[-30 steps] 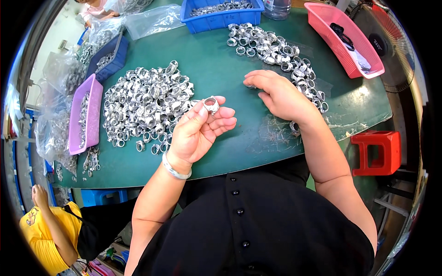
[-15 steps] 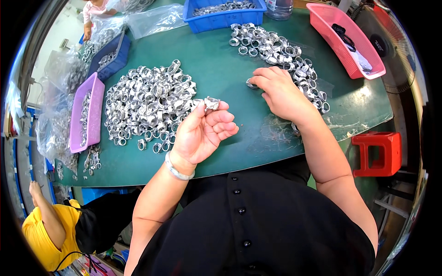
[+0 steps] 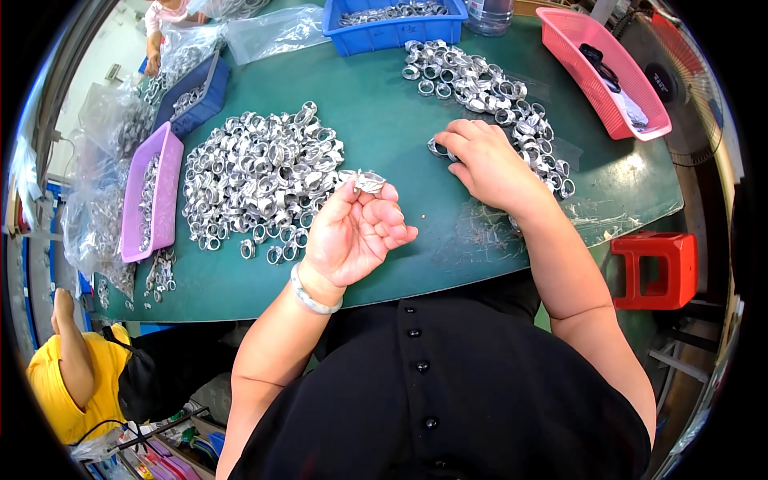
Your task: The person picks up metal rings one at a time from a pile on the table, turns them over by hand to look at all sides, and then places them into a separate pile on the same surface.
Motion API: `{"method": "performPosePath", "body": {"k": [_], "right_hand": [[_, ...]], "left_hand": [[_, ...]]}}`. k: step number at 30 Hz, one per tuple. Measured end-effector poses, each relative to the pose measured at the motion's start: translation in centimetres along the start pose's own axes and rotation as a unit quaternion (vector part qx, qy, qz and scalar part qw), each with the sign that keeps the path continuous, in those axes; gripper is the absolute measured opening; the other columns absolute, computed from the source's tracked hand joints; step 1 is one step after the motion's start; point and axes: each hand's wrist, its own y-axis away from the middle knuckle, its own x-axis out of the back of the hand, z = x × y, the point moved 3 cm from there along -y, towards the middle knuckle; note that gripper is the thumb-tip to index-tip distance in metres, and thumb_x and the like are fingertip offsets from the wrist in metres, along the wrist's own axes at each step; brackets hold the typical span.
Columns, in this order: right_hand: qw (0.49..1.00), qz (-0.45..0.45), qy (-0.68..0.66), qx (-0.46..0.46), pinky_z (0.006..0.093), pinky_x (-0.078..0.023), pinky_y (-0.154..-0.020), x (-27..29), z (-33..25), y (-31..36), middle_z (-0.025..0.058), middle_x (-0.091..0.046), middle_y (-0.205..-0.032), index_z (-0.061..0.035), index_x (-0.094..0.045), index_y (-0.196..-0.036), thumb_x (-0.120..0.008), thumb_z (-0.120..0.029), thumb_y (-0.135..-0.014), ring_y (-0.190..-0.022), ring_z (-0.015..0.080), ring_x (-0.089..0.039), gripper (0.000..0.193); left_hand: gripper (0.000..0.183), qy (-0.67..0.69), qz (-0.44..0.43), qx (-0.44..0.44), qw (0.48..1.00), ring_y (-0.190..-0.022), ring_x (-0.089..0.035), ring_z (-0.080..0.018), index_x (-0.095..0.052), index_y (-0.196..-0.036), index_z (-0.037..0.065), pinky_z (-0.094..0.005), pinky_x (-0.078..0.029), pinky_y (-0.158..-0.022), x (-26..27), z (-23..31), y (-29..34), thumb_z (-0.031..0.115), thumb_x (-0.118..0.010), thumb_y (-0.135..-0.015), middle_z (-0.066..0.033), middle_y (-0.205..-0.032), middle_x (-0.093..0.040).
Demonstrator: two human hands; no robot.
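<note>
the left hand (image 3: 356,236) is raised palm-up above the green tabletop (image 3: 400,120), thumb and forefinger pinching one small metal ring (image 3: 370,182) at the fingertips, the other fingers loosely curled. that ring sits just at the near edge of the big pile (image 3: 260,172) of like rings. the right hand (image 3: 488,164) lies knuckles-up on the tabletop, fingers bent down onto another ring (image 3: 438,147) beside the smaller pile (image 3: 488,88); whether it has actually gripped it i cannot tell, since the fingertips hide the contact. a purple tray (image 3: 148,192) lies left of the big pile, a blue bin (image 3: 392,32) at the far edge, a pink basket (image 3: 600,68) far right. the risk, as i judge it: the pinch is shallow and the ring smooth, so it could slip and drop into the big pile, where it would be lost among the others. a sweep of the right wrist could also nudge loose rings from the smaller pile toward the tabletop's edge.
</note>
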Motion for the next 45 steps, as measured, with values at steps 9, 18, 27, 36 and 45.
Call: {"method": "performPosePath", "body": {"k": [9,18,27,36,45], "right_hand": [[0.999,-0.044,-0.014,-0.013,0.0382,-0.041,-0.089,-0.4,-0.1,-0.2,0.0078,-0.057,-0.099,-0.0043,-0.063,-0.101,-0.065,-0.004,-0.075,-0.098,0.0273,-0.053,0.026],[0.999,-0.05,-0.009,-0.011,0.039,-0.047,-0.082,-0.7,0.2,-0.4,0.0094,-0.06,-0.092,-0.005,-0.064,-0.09,-0.061,-0.003,-0.075,-0.094,0.0284,-0.056,0.016],[0.999,-0.02,-0.019,-0.032,0.0394,-0.049,-0.081,-0.8,-0.2,-0.4,0.0118,-0.06,-0.092,-0.0025,-0.06,-0.095,-0.064,-0.008,-0.075,-0.095,0.0293,-0.057,0.021],[0.999,-0.033,-0.03,-0.003,0.0394,-0.049,-0.08,-0.7,-0.4,-0.5,0.0114,-0.057,-0.094,-0.002,-0.06,-0.095,-0.066,-0.008,-0.073,-0.096,0.0294,-0.056,0.024],[0.963,0.088,-0.201,0.158,0.0378,-0.047,-0.074,0.5,-3.5,-0.8,0.0093,-0.057,-0.093,-0.0031,-0.059,-0.097,-0.07,-0.004,-0.069,-0.085,0.0289,-0.055,0.03]], "left_hand": [[0.05,-0.037,0.078,0.003,0.996,-0.081,-0.068,-0.03,-0.057,-0.103,-0.001,-0.0455,-0.049,-0.089,0.3,0.2,0.5,0.039,-0.027,-0.101,-0.0163,-0.086,-0.07],[0.021,-0.851,0.364,-0.275,0.261,-0.064,-0.061,-0.0236,-0.064,-0.094,0.004,-0.0346,-0.047,-0.063,-3.0,10.4,2.1,0.025,-0.063,-0.087,-0.0085,-0.071,-0.065],[0.038,-0.919,0.334,-0.201,0.056,-0.107,-0.05,-0.0304,-0.059,-0.115,0.005,-0.048,-0.03,-0.098,-1.6,10.8,2.6,0.022,-0.064,-0.081,-0.0118,-0.11,-0.058],[0.036,-0.927,0.282,-0.247,0.023,-0.11,-0.049,-0.0301,-0.059,-0.114,0.007,-0.0472,-0.03,-0.097,-2.9,8.9,1.1,0.019,-0.065,-0.081,-0.0125,-0.114,-0.056],[0.044,-0.741,0.257,0.032,0.62,-0.063,-0.053,-0.0094,-0.065,-0.091,-0.002,-0.0239,-0.045,-0.059,-1.3,2.0,-2.5,0.036,-0.044,-0.099,-0.0029,-0.071,-0.061]]}}
